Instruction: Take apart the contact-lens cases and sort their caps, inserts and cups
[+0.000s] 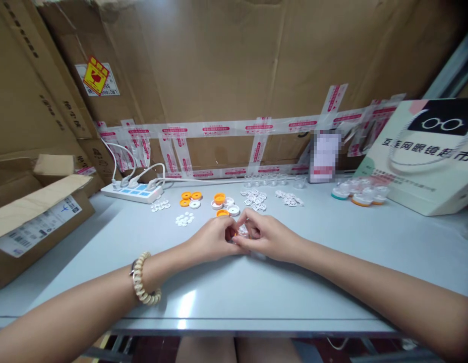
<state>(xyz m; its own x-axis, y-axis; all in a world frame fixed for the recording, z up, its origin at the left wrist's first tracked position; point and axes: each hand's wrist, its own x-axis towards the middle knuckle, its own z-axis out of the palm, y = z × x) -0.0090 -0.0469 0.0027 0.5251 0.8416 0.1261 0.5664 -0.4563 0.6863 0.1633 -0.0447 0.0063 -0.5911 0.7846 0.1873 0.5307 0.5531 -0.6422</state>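
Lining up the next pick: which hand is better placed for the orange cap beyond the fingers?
Left, probably: the left hand lies just short of the orange cap; the right hand sits farther right. Both pinch a small part.

Left hand and right hand meeting on the counter, a small part, perhaps a cap, between them, loose caps just behind, power strip back left, open carton far left, paper bag back right, cardboard wall behind all.

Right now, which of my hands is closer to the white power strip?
Left. The left hand is right of the white power strip and closer to you; the right hand lies further right still, fingertips meeting the left's around a small orange part.
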